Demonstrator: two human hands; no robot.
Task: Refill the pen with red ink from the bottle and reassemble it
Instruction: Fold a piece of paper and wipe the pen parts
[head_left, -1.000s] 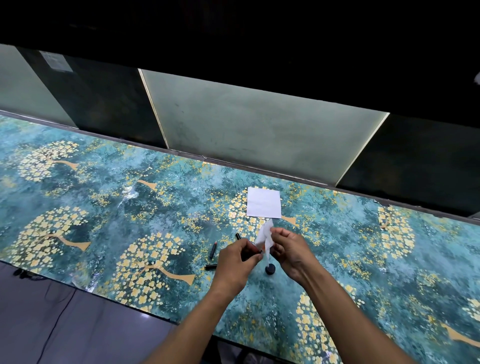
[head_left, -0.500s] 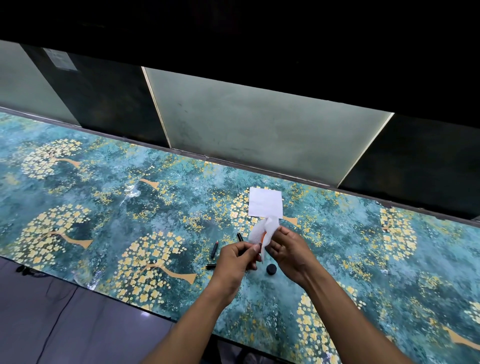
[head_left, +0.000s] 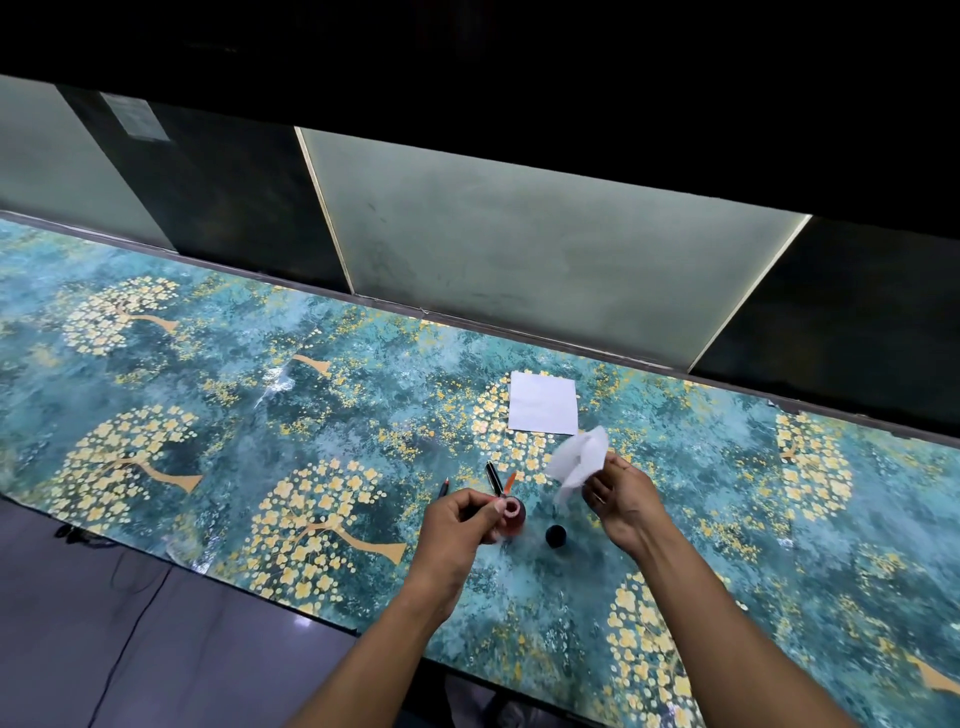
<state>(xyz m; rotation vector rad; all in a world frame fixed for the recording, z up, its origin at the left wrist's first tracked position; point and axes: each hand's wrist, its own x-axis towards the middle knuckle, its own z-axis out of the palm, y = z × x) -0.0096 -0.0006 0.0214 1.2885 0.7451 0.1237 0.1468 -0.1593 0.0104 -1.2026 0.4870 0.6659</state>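
Observation:
A small open bottle of red ink (head_left: 513, 515) stands on the patterned table (head_left: 311, 415), its black cap (head_left: 556, 535) just to the right. My left hand (head_left: 457, 525) is curled round a thin dark pen part, thumb against the bottle's mouth. An orange-tipped piece (head_left: 509, 482) shows just beyond the thumb; whether the hand holds it I cannot tell. A black pen piece (head_left: 494, 477) lies behind the bottle and another thin piece (head_left: 443, 488) further left. My right hand (head_left: 621, 501) pinches a crumpled white tissue (head_left: 579, 461) above the table, right of the bottle.
A square white sheet of paper (head_left: 544, 409) lies flat behind the tissue. Dark and frosted glass panels (head_left: 519, 244) run along the table's far edge. The near edge drops to a grey floor with a black cable (head_left: 130, 613).
The hands have drawn apart. My right hand carried the tissue up and to the right, away from the pen part. The ink bottle, hidden behind the hands before, now shows beside my left thumb.

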